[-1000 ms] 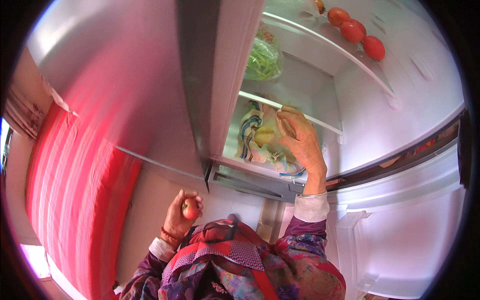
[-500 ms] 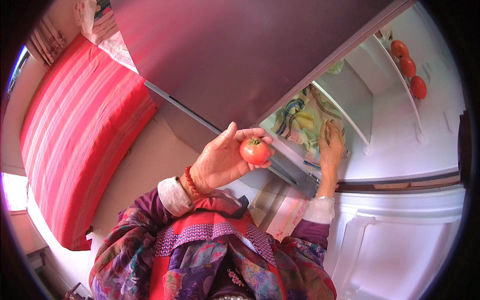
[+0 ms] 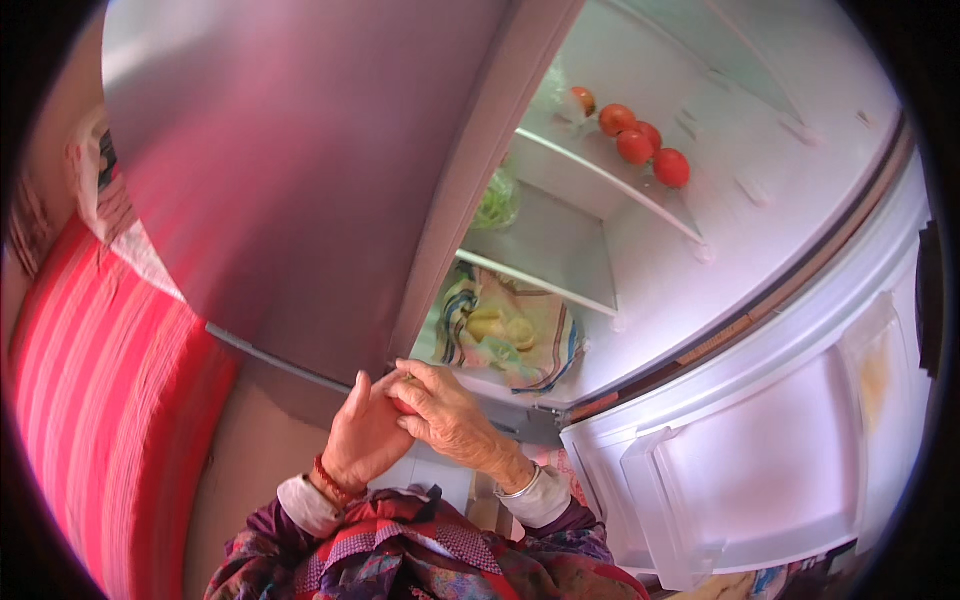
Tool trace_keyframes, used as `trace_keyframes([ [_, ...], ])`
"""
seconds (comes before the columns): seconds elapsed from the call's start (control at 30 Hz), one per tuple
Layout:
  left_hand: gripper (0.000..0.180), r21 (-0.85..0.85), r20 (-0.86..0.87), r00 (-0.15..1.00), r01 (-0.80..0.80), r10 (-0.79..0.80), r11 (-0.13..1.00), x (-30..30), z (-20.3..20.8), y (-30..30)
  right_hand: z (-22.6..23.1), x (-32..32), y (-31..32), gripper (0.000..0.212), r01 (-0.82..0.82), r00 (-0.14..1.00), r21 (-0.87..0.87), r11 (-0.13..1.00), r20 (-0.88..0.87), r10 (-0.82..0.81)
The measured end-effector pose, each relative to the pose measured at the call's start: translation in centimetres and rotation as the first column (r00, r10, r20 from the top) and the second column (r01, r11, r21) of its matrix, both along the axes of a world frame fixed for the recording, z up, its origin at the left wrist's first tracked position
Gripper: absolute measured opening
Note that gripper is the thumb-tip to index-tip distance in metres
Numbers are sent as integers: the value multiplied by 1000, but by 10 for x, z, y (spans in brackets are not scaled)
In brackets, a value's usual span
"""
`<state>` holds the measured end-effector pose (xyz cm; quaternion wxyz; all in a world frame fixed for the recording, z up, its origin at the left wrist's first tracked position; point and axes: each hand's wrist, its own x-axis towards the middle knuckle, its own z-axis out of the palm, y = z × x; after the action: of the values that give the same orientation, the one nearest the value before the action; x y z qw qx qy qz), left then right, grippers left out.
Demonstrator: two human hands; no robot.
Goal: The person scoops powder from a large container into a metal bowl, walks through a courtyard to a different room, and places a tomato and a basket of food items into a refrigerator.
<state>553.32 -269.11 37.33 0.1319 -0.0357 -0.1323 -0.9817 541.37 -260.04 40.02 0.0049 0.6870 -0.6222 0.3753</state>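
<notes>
A red tomato (image 3: 404, 405) is mostly hidden between my two hands, low in front of the open fridge. My left hand (image 3: 362, 440) cups it from the left, thumb raised and fingers behind it. From the right, my right hand (image 3: 458, 428) lies over the tomato with its fingers bent across it. Several more tomatoes (image 3: 634, 146) sit on an upper fridge shelf (image 3: 650, 198). At the fridge bottom, a patterned cloth (image 3: 548, 355) has pale yellow-green produce (image 3: 505, 325) lying on it.
A clear bag of green vegetables (image 3: 497, 203) stands on the middle shelf. The grey fridge door (image 3: 300, 150) fills the upper left; a white lower door (image 3: 750, 460) stands open at right. A red striped cover (image 3: 110, 410) lies over furniture at left.
My right hand has left the cloth inside the fridge and come over to the tomato in my left hand. The view has shifted, showing more of the upper shelves.
</notes>
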Motion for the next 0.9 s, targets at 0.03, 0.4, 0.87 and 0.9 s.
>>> trace_keyframes([
  [0.03, 63, -33, -53, 998, 16, -18, 999, -1, -1, 1, 4, -3, 1, 42, -4, 998, 8, 1000, 59, 3],
  [0.4, 60, -265, -118, 993, -56, 26, 963, 21, -6, -21, 166, -89, -17, 35, 377, 850, -595, 710, -83, -520],
  [0.87, 56, -377, -96, 995, -66, 31, 924, 9, -4, -30, 196, -216, -69, 16, 328, 708, -478, 815, -447, -547],
  [0.9, 56, -380, -97, 995, -52, 16, 923, 5, -4, -30, 197, -212, -68, 16, 326, 728, -471, 820, -428, -535],
])
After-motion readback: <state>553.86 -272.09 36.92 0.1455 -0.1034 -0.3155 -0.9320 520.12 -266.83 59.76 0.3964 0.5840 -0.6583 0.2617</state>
